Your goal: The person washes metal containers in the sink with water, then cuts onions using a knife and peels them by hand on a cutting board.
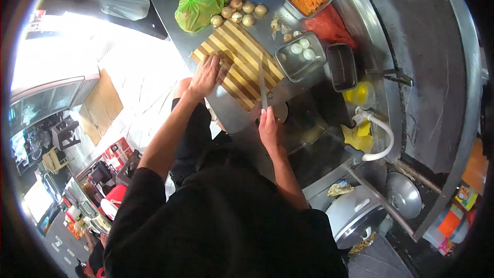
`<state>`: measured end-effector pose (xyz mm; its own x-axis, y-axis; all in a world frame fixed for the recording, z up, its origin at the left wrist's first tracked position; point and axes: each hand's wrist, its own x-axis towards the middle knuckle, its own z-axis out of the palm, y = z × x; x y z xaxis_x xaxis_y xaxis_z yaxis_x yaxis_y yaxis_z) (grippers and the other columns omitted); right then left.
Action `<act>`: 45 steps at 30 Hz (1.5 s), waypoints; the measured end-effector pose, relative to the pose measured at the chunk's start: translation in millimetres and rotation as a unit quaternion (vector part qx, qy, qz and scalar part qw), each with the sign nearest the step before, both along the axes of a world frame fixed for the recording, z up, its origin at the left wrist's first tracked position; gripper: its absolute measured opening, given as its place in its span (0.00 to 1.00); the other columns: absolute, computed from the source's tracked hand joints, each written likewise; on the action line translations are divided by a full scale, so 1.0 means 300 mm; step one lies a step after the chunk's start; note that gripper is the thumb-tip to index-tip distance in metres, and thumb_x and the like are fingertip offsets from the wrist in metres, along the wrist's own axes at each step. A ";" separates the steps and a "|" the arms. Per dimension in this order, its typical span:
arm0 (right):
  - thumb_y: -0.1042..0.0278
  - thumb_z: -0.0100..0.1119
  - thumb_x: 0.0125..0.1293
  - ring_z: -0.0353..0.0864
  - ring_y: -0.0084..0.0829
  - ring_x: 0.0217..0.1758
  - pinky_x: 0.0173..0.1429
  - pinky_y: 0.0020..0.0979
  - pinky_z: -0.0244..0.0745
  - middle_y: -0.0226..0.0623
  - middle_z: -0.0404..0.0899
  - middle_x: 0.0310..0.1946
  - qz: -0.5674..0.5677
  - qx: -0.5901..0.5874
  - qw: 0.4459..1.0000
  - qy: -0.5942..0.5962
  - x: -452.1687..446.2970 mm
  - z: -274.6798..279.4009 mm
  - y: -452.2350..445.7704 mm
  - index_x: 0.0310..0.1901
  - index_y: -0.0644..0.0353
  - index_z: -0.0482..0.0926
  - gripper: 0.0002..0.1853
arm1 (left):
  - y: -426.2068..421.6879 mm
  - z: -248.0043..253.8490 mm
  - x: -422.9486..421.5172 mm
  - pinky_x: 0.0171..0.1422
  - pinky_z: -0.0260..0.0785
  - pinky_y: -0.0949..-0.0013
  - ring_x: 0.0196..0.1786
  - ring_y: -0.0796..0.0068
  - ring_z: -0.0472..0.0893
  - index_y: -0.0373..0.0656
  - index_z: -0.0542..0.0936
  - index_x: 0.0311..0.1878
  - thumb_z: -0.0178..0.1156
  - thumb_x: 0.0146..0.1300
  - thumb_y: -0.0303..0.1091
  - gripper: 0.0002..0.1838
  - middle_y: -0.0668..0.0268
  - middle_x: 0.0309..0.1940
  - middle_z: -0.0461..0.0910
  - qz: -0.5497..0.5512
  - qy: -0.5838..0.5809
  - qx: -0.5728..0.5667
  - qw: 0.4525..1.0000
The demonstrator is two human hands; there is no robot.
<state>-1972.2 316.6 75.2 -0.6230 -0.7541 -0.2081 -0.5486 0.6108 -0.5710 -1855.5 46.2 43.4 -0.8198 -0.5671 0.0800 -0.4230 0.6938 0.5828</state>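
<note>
The knife (263, 85) is right of centre in the frame, its blade running upward over the right part of the striped wooden cutting board (242, 51). It looks stiff and fairly light; the handle is the safe place to hold, and wet skin could make it slippery. The right hand (271, 129), below the blade, has its fingers closed around that handle, with the thumb side nearest the blade.

The left hand (204, 78) is at the board's left edge, its fingers bent and slightly blurred beside a small brownish patch. I cannot tell whether they grip something there or only press on the wood.

Unpeeled onions (248, 7) sit at the top centre of the frame, next to a green plastic bag (200, 7). They look firm, with papery skins that may slip, so holding them around the widest part would suit. Right of the board, a metal container (297, 70) holds white round pieces (304, 44).
</note>
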 end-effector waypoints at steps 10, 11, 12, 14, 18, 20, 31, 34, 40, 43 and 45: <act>0.59 0.49 0.80 0.85 0.61 0.32 0.34 0.57 0.79 0.57 0.82 0.25 0.082 0.049 0.993 -0.069 0.025 0.040 -0.073 0.53 0.58 0.73 0.12 | 0.158 -0.135 -0.022 0.73 0.55 0.50 0.65 0.47 0.69 0.38 0.74 0.63 0.55 0.72 0.37 0.20 0.51 0.60 0.75 0.241 0.135 0.044 0.960; 0.59 0.49 0.80 0.85 0.61 0.32 0.34 0.57 0.79 0.57 0.83 0.25 0.084 0.044 0.993 -0.073 0.027 0.043 -0.076 0.53 0.57 0.73 0.12 | 0.159 -0.135 -0.017 0.74 0.53 0.50 0.66 0.48 0.68 0.36 0.74 0.62 0.50 0.73 0.37 0.20 0.51 0.60 0.75 0.227 0.144 0.024 0.963; 0.59 0.49 0.80 0.85 0.61 0.33 0.34 0.57 0.79 0.57 0.83 0.25 0.087 0.039 0.993 -0.076 0.027 0.044 -0.081 0.54 0.57 0.73 0.12 | 0.159 -0.138 -0.022 0.74 0.53 0.49 0.66 0.48 0.68 0.36 0.75 0.61 0.48 0.73 0.37 0.20 0.51 0.60 0.74 0.248 0.139 0.005 0.959; 0.59 0.49 0.80 0.86 0.60 0.33 0.34 0.57 0.79 0.56 0.83 0.25 0.097 0.042 0.991 -0.077 0.027 0.044 -0.089 0.56 0.57 0.73 0.13 | 0.163 -0.149 -0.047 0.74 0.52 0.48 0.65 0.48 0.68 0.36 0.75 0.60 0.46 0.73 0.38 0.20 0.51 0.59 0.74 0.286 0.129 -0.033 0.949; 0.59 0.49 0.80 0.86 0.59 0.32 0.35 0.56 0.80 0.56 0.83 0.24 0.112 0.057 0.989 -0.076 0.030 0.047 -0.096 0.58 0.58 0.75 0.15 | 0.149 -0.181 -0.096 0.73 0.52 0.46 0.62 0.47 0.68 0.35 0.76 0.55 0.44 0.74 0.37 0.18 0.50 0.56 0.74 0.340 0.097 -0.027 0.935; 0.58 0.49 0.80 0.86 0.59 0.33 0.35 0.56 0.80 0.56 0.83 0.25 0.108 0.038 0.990 -0.077 0.033 0.052 -0.100 0.59 0.58 0.76 0.16 | 0.118 -0.200 -0.097 0.71 0.54 0.46 0.61 0.47 0.69 0.35 0.77 0.53 0.43 0.75 0.35 0.17 0.50 0.55 0.74 0.320 0.058 -0.068 0.943; 0.59 0.49 0.80 0.89 0.55 0.34 0.33 0.52 0.83 0.56 0.85 0.28 0.098 0.015 0.992 -0.081 0.095 -0.055 -0.166 0.64 0.61 0.73 0.19 | 0.150 -0.233 -0.132 0.72 0.54 0.43 0.66 0.43 0.67 0.35 0.74 0.61 0.43 0.80 0.47 0.24 0.49 0.60 0.72 0.333 -0.035 -0.041 0.941; 0.64 0.52 0.79 0.86 0.56 0.29 0.26 0.50 0.78 0.56 0.81 0.21 0.076 -0.037 0.994 -0.070 0.096 0.011 -0.195 0.57 0.64 0.75 0.14 | 0.171 -0.173 -0.139 0.72 0.54 0.43 0.67 0.44 0.66 0.35 0.73 0.63 0.44 0.80 0.50 0.26 0.49 0.62 0.70 0.372 -0.002 -0.003 0.928; 0.71 0.53 0.76 0.87 0.51 0.26 0.25 0.46 0.79 0.54 0.82 0.21 0.130 0.012 0.991 -0.027 0.093 0.026 -0.191 0.63 0.69 0.73 0.18 | 0.159 -0.188 -0.128 0.69 0.56 0.43 0.65 0.46 0.67 0.37 0.71 0.65 0.43 0.81 0.49 0.25 0.49 0.60 0.69 0.404 0.056 0.016 0.913; 0.74 0.54 0.74 0.88 0.49 0.28 0.27 0.44 0.81 0.52 0.84 0.24 0.177 0.054 0.983 0.003 0.083 0.090 -0.224 0.64 0.71 0.72 0.19 | 0.142 -0.172 -0.133 0.66 0.58 0.45 0.62 0.47 0.69 0.40 0.74 0.62 0.40 0.81 0.47 0.23 0.49 0.56 0.71 0.420 0.083 0.014 0.904; 0.75 0.54 0.73 0.89 0.48 0.30 0.29 0.43 0.82 0.51 0.84 0.25 0.172 0.068 0.983 0.005 0.090 0.138 -0.242 0.63 0.72 0.72 0.20 | 0.124 -0.182 -0.118 0.65 0.59 0.46 0.60 0.47 0.70 0.40 0.75 0.60 0.39 0.82 0.46 0.22 0.50 0.53 0.73 0.380 0.071 -0.016 0.922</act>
